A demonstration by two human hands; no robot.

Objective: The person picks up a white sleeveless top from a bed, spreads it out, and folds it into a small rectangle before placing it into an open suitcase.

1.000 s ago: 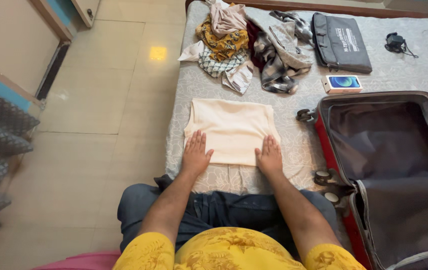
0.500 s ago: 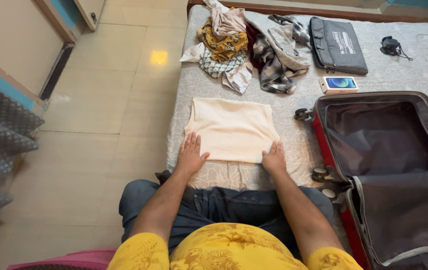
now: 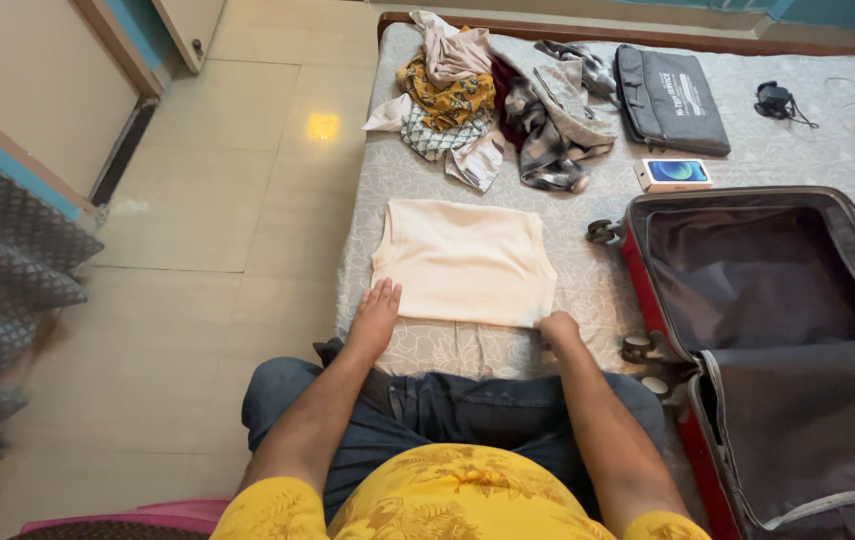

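both hands sit at the cloth's [image 3: 464, 262] near edge: right hand [image 3: 557, 329] pinching its corner, left hand [image 3: 375, 312] flat and open.

Both forearms extend forward from the torso, bare below short yellow sleeves, and angle slightly inward toward each other. The left hand [image 3: 375, 315] lies flat, palm down, fingers straight and held close together, pointing away from the body. The right hand [image 3: 557, 328] is curled, knuckles up, fingers bent under in a closed grip at their tips. The wrists are roughly level, well apart. The legs, in dark trousers, are folded beneath the arms.
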